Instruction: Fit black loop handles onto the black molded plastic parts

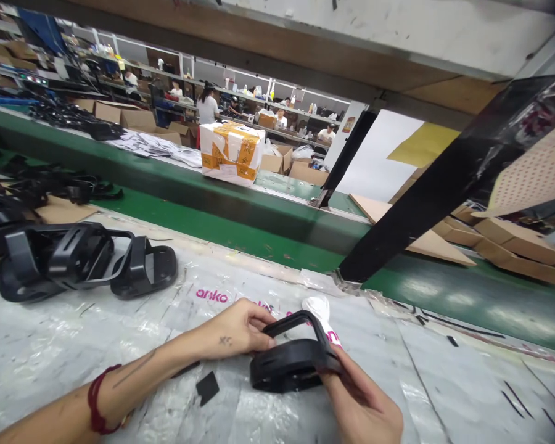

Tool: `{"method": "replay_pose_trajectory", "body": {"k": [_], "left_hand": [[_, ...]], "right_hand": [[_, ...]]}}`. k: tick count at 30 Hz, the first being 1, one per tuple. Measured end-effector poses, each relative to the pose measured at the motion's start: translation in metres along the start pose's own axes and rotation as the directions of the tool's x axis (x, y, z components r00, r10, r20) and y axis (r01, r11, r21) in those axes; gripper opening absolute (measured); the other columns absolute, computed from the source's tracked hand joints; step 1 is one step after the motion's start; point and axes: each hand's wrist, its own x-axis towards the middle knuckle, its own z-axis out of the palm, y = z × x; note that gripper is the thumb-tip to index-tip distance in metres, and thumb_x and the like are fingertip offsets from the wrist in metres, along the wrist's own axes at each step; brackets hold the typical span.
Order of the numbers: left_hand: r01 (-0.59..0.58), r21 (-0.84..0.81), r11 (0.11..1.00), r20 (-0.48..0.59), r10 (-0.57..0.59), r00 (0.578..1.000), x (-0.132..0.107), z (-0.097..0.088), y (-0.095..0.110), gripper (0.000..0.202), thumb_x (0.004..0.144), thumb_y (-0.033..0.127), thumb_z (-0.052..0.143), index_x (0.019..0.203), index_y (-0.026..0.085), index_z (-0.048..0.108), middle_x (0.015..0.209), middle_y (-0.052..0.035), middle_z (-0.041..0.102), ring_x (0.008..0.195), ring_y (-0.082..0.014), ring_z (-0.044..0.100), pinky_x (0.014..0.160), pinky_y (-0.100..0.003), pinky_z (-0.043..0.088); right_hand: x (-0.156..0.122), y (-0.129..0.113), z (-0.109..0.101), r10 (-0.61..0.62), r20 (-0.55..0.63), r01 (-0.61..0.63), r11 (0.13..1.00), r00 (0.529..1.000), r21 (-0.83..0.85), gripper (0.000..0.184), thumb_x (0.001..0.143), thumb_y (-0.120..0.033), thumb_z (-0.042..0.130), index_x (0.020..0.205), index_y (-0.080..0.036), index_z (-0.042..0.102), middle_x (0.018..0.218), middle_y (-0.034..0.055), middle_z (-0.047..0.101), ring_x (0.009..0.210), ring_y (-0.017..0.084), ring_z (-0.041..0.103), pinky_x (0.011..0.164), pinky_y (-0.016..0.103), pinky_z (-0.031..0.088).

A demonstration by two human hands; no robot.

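Note:
Between my hands is a black plastic frame-shaped part point(289, 364), with a rounded base and a raised rectangular loop. My left hand point(245, 330) pinches the left side of the loop with thumb and fingers. Closed on the right end of the part is my right hand point(358, 394), thumb in front and fingers behind. A crumpled white bundle point(317, 306) lies just behind the part. To the left, several similar black parts point(78, 256) sit in a row on the plastic-covered table point(157, 394). A small black square scrap point(208, 387) lies near my left forearm.
A green conveyor belt point(166, 219) runs behind the table. Beyond it stands a white box with orange tape point(232, 152). A black post point(411, 191) slants at right under an overhead shelf point(305, 49). Cardboard boxes point(513, 237) lie at right. People work in the background.

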Motion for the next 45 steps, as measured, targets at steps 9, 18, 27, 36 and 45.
{"method": "replay_pose_trajectory", "body": {"k": [9,18,27,36,45], "left_hand": [[0.011,0.052,0.999,-0.035,-0.009,0.999,0.002,0.001,-0.013,0.025,0.075,0.029,0.069,0.093,0.011,0.071,0.083,-0.0066,0.073,0.072,-0.0186,0.066,0.062,-0.025,0.047],[-0.187,0.673,0.715,-0.111,0.348,0.931,-0.01,0.006,0.003,0.029,0.086,0.035,0.062,0.11,0.02,0.069,0.099,-0.0064,0.074,0.089,-0.0205,0.067,0.083,-0.031,0.048],[-0.377,0.79,0.483,0.054,0.559,0.828,-0.016,0.011,0.0,0.027,0.094,0.024,0.049,0.112,0.013,0.066,0.096,-0.0092,0.075,0.086,-0.02,0.07,0.079,-0.026,0.051],[-0.411,0.81,0.418,0.124,0.563,0.817,-0.02,0.011,0.0,0.037,0.093,0.013,0.032,0.102,0.009,0.067,0.085,-0.0123,0.072,0.075,-0.0208,0.068,0.066,-0.028,0.049],[-0.28,0.075,0.957,-0.173,0.289,0.942,-0.01,0.007,0.014,0.032,0.083,0.04,0.065,0.105,0.017,0.071,0.118,-0.0098,0.068,0.114,-0.0256,0.059,0.098,-0.032,0.044]], "right_hand": [[-0.002,0.0,0.0,-0.102,0.041,0.103,0.995,0.994,-0.017,0.022,0.064,-0.035,0.078,0.083,-0.024,0.079,0.081,0.0009,0.076,0.07,0.018,0.07,0.07,0.019,0.055],[0.003,-0.005,-0.002,0.054,0.148,-0.067,0.994,0.988,0.088,0.02,0.062,-0.034,0.075,0.079,-0.023,0.079,0.082,0.0028,0.076,0.079,0.026,0.072,0.075,0.028,0.059],[-0.002,-0.003,0.001,0.007,0.385,-0.015,1.0,0.923,0.017,0.016,0.064,-0.033,0.077,0.079,-0.03,0.079,0.08,-0.0004,0.076,0.073,0.018,0.071,0.069,0.015,0.056],[-0.009,-0.002,0.009,-0.037,0.379,0.015,0.998,0.924,0.061,0.016,0.063,-0.029,0.077,0.079,-0.03,0.079,0.079,-0.0014,0.076,0.066,0.016,0.07,0.063,0.013,0.055],[-0.004,-0.004,0.015,0.294,0.317,-0.4,0.844,0.902,0.356,0.052,0.061,-0.049,0.086,0.092,-0.012,0.067,0.067,0.0061,0.072,0.049,0.016,0.064,0.043,0.02,0.053]]}}
